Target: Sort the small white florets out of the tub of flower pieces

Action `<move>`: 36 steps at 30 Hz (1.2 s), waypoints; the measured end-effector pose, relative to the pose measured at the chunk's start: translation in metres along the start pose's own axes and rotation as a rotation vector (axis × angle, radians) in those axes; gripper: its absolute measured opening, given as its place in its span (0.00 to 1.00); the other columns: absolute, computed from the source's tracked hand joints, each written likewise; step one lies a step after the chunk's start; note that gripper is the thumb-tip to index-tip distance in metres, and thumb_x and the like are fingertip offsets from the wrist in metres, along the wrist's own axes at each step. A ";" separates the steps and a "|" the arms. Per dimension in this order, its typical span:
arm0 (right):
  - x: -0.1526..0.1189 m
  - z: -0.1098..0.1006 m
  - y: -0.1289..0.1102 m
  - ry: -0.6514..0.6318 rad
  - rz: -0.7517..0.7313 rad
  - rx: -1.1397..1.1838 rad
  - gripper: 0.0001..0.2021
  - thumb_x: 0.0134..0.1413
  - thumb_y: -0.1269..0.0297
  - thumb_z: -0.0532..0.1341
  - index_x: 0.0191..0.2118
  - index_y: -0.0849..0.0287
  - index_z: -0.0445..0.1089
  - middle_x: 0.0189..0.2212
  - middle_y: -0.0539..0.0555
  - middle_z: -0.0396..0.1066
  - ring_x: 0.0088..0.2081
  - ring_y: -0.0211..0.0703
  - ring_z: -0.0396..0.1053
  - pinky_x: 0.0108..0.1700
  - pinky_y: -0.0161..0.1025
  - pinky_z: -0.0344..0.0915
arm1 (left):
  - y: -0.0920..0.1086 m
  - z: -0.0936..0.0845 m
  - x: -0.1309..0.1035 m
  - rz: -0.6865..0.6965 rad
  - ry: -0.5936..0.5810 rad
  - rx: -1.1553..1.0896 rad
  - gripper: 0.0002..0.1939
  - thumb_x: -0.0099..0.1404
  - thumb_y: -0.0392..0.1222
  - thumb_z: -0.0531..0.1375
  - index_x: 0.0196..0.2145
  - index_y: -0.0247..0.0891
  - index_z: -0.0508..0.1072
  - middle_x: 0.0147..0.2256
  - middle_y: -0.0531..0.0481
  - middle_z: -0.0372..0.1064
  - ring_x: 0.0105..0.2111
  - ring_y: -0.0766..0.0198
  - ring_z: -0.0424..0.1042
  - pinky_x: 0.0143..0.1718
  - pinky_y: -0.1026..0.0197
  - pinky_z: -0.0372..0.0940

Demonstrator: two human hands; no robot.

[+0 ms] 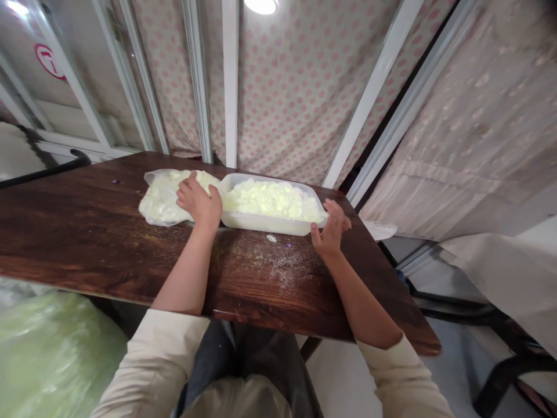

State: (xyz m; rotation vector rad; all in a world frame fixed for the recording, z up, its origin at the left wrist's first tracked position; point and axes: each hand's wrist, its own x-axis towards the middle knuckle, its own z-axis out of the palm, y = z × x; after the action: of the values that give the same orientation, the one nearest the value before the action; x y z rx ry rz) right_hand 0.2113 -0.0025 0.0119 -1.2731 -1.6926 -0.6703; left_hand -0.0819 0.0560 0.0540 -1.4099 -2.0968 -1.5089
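Observation:
A white plastic tub [270,224] stands on the dark wooden table, heaped with pale yellow-green crumbly lumps [274,198]. To its left lies a clear plastic bag [162,200] with similar pale stuff inside. My left hand [199,200] is over the bag's right part, beside the tub's left end, its fingers spread. At the tub's right end is my right hand [331,229], fingers stretched out and thumb near the front corner. It seems to touch the tub there. Neither hand is closed on anything.
Pale powder [282,264], a small white crumb [271,238] and purple bits are scattered on the table [87,232]. A large yellow-green filled bag [56,354] sits below at the left. White-framed panels with dotted curtain [282,87] rise behind. A black chair frame [500,371] stands at right.

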 end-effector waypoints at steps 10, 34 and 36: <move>-0.003 0.011 0.008 -0.093 0.036 -0.022 0.26 0.57 0.57 0.45 0.58 0.66 0.50 0.56 0.65 0.58 0.57 0.51 0.55 0.55 0.49 0.54 | -0.061 0.035 0.019 -0.117 -0.413 0.330 0.25 0.58 0.43 0.50 0.50 0.26 0.65 0.52 0.30 0.59 0.53 0.42 0.56 0.51 0.47 0.53; 0.002 0.002 0.018 -0.364 -0.002 -0.140 0.18 0.60 0.57 0.46 0.35 0.54 0.72 0.37 0.51 0.75 0.52 0.50 0.62 0.57 0.60 0.31 | -0.047 0.038 0.020 -0.058 -0.761 0.448 0.32 0.53 0.50 0.54 0.54 0.33 0.64 0.55 0.28 0.55 0.56 0.38 0.51 0.52 0.42 0.48; 0.004 0.001 0.017 -0.373 0.020 -0.129 0.19 0.60 0.57 0.46 0.31 0.54 0.72 0.34 0.50 0.75 0.51 0.49 0.62 0.56 0.59 0.32 | -0.048 0.039 0.020 -0.034 -0.762 0.444 0.31 0.54 0.51 0.53 0.54 0.34 0.64 0.55 0.29 0.56 0.56 0.37 0.51 0.51 0.40 0.48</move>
State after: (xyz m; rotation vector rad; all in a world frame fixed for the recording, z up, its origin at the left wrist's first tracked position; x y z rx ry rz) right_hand 0.2271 0.0057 0.0135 -1.5800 -1.9570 -0.5611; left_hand -0.1165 0.0987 0.0182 -1.9387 -2.6296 -0.4460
